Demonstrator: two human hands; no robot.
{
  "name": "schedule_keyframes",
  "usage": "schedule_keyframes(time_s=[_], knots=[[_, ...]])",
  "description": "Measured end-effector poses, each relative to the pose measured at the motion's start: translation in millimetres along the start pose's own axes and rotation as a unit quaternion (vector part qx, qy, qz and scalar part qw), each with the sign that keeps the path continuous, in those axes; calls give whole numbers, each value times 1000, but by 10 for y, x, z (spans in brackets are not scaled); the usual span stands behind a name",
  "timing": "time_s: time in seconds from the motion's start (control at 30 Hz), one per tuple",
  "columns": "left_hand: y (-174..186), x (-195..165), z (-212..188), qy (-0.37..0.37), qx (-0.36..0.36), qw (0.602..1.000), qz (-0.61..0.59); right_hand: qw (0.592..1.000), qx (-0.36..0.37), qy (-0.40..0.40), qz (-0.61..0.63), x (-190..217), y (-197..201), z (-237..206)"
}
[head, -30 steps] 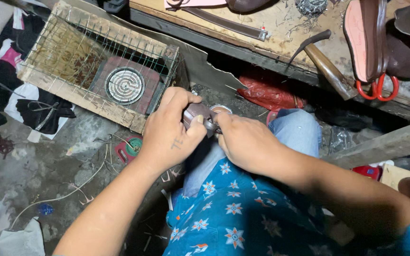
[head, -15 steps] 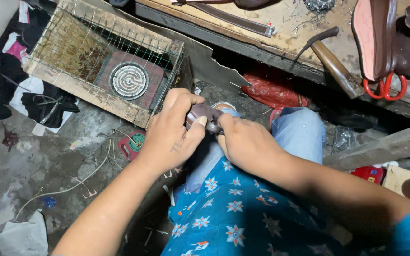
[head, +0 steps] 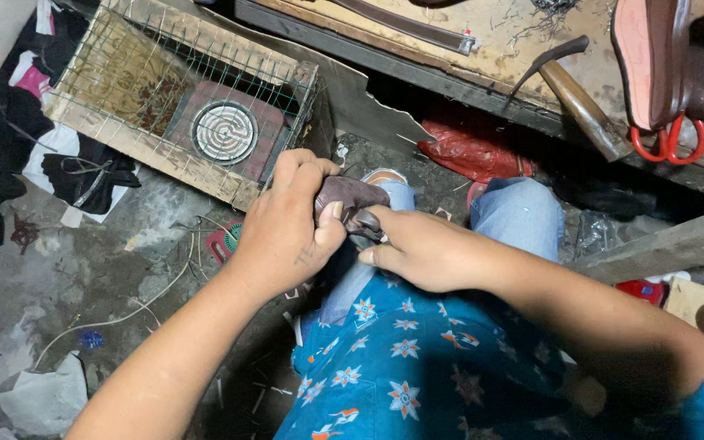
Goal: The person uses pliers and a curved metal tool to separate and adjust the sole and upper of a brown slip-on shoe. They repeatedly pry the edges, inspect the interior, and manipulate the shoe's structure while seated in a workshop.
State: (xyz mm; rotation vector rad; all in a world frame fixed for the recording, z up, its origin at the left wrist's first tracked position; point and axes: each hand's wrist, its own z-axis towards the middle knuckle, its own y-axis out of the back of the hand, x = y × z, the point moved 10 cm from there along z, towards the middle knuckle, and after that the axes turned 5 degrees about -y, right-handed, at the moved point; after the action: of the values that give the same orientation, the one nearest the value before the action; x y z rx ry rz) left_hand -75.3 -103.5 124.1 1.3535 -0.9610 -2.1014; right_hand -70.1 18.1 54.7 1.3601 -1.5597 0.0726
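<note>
Cluttered concrete floor lies below the knees. Left hand (head: 287, 232) and right hand (head: 421, 248) are both clamped on a brown leather piece (head: 350, 200) between them, thumbs pressing its edge. Shaping looks underway, not finished. Hammer (head: 580, 102) rests unused, far beyond the right hand.

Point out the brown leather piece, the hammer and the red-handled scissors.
brown leather piece (head: 350, 194), head view, on its top surface between the hands.
hammer (head: 584, 110), head view, on its wooden handle.
red-handled scissors (head: 668, 143), head view, on the red loops.

Hammer (head: 580, 102), red-handled scissors (head: 668, 143), perhaps a heater (head: 223, 132).
</note>
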Motion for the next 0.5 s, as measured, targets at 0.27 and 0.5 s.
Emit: schedule_keyframes(time_s=[0.27,0.5], knots=[[-52,-92,-17,-25,16,999,26,997,2,-6,-77,81,152,-82],[-44,-61,-27,-17,21,1000,-16,983,-147,32,-105,133,42,-96]])
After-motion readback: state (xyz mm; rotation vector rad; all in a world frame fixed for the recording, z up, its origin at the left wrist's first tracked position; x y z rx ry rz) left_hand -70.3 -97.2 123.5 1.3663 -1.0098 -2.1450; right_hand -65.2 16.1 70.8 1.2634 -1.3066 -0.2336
